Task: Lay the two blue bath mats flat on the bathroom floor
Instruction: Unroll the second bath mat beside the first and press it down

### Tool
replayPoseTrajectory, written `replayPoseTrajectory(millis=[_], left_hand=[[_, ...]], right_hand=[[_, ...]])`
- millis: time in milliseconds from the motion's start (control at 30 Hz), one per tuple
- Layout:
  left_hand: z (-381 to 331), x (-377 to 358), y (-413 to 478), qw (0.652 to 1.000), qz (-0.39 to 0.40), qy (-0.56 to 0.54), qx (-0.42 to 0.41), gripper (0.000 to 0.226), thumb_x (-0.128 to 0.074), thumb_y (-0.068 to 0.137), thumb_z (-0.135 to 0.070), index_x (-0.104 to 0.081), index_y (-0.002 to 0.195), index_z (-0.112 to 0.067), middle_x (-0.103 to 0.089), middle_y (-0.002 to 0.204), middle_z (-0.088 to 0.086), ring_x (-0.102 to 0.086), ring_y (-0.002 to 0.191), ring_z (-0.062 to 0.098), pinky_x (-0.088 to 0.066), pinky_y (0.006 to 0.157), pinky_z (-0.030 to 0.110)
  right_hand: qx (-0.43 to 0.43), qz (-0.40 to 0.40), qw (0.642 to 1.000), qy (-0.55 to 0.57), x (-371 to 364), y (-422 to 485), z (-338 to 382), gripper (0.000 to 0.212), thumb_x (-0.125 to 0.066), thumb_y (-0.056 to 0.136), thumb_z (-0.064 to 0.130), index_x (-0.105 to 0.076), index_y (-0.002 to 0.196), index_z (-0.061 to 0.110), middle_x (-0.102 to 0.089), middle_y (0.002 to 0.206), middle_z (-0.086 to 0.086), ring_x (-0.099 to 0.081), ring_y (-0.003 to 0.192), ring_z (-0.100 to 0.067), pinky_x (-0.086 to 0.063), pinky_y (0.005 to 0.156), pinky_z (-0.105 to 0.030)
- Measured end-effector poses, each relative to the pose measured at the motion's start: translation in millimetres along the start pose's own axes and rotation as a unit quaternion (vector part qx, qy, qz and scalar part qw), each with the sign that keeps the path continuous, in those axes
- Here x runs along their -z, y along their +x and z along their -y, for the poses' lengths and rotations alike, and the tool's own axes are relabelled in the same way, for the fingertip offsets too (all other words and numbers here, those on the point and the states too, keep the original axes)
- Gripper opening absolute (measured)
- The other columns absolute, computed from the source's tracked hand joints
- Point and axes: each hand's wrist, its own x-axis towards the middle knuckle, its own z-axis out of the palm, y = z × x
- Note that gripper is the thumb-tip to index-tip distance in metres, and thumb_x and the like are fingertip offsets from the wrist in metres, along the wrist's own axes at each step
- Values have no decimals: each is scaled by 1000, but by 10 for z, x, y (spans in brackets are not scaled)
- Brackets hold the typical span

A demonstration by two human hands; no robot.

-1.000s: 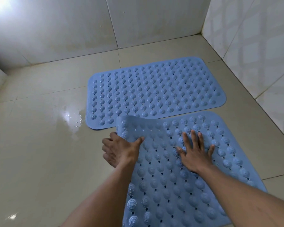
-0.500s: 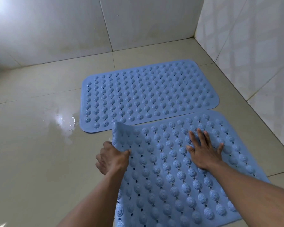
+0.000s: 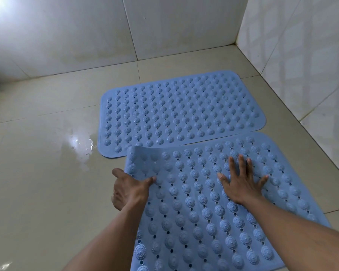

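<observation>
Blue rubber, studded and punched with holes: the far mat (image 3: 182, 112) lies flat on the tiled floor (image 3: 47, 192) at twelve o'clock. The near mat (image 3: 213, 212) runs toward it from six o'clock, its ten o'clock corner raised off the floor. Our left hand (image 3: 129, 190) pinches that raised edge, thumb on top, fingers apparently beneath. Our right hand (image 3: 241, 184), fingers straight and splayed, presses the mat down at two o'clock. We judge the risk lies in that corner: let down carelessly, it may land lapping the far mat's near edge. The wet patch (image 3: 80, 143) at ten o'clock could also let the mat slide as we smooth it.
</observation>
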Motion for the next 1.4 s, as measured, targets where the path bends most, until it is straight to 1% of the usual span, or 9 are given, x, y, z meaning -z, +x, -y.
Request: replayPoseTrajectory(millis=[167, 400, 533, 633, 767, 900, 1133, 1267, 1400], left_hand=[[51, 9, 69, 999, 21, 6, -24, 79, -71, 74, -69, -50, 127, -14, -52, 125, 11, -52, 118, 36, -41, 97, 48], [97, 92, 158, 997, 32, -67, 4, 75, -89, 69, -45, -33, 112, -17, -59, 110, 12, -54, 89, 32, -43, 77, 41], [61, 88, 190, 999, -36, 14, -24, 96, -87, 62, -62, -33, 128, -17, -57, 123, 16, -55, 117, 39, -41, 96, 49], [63, 47, 225, 997, -1, 69, -33, 102, -75, 65, -76, -31, 139, -22, -48, 136, 14, -45, 127, 39, -34, 101, 50], [201, -46, 290, 997, 65, -7, 29, 80, -59, 87, -62, -18, 148, -29, -34, 145, 16, -39, 130, 43, -36, 105, 58], [386, -28, 313, 1000, 10, 19, 10, 56, -65, 89, -33, -30, 132, -23, -47, 130, 15, -48, 121, 39, -44, 98, 53], [565, -48, 239, 987, -57, 149, -33, 85, -78, 76, -49, -26, 140, -32, -29, 141, 11, -36, 119, 35, -34, 98, 44], [660, -173, 190, 966, 70, 199, -150, 98, -47, 83, -81, -3, 158, -38, 12, 168, 6, 2, 152, 40, -15, 119, 58], [719, -421, 47, 936, 191, 225, -190, 116, -28, 72, -97, 28, 153, -36, 48, 155, -2, 44, 141, 40, 14, 115, 68]], right_hand=[[-8, -6, 1000, 5, -29, 10, -2, 75, -3, 92, 74, 29, 150, 39, 43, 156, 7, 41, 143, -18, 9, 109, -77], [-26, 1, 1000, -1, 18, 4, -33, 70, -2, 94, 71, 28, 150, 43, 43, 156, 10, 38, 145, -16, 4, 107, -80], [-53, 13, 999, 4, 116, 43, -84, 69, -5, 96, 68, 29, 150, 43, 44, 156, 10, 37, 146, -15, 5, 107, -81], [-53, 10, 998, 8, 151, 66, -97, 69, -9, 99, 64, 24, 153, 39, 39, 159, 7, 33, 148, -17, 2, 108, -80], [-11, -36, 999, 19, 65, -11, 63, 70, -11, 97, 68, 15, 156, 40, 28, 164, 6, 28, 150, -21, -2, 109, -79], [11, -19, 1000, -5, -51, -24, 172, 79, -9, 87, 81, 26, 149, 46, 38, 159, 9, 41, 144, -21, 7, 106, -80], [26, -34, 999, -18, -96, 42, 108, 83, -7, 84, 84, 27, 149, 46, 41, 158, 9, 43, 142, -20, 9, 106, -80], [31, -58, 998, -16, -165, 24, 121, 79, -5, 85, 82, 28, 148, 48, 41, 157, 9, 43, 142, -19, 11, 106, -79], [41, -77, 996, -13, -201, 21, 112, 75, -4, 88, 79, 28, 148, 49, 40, 158, 10, 38, 145, -16, 12, 106, -79]])
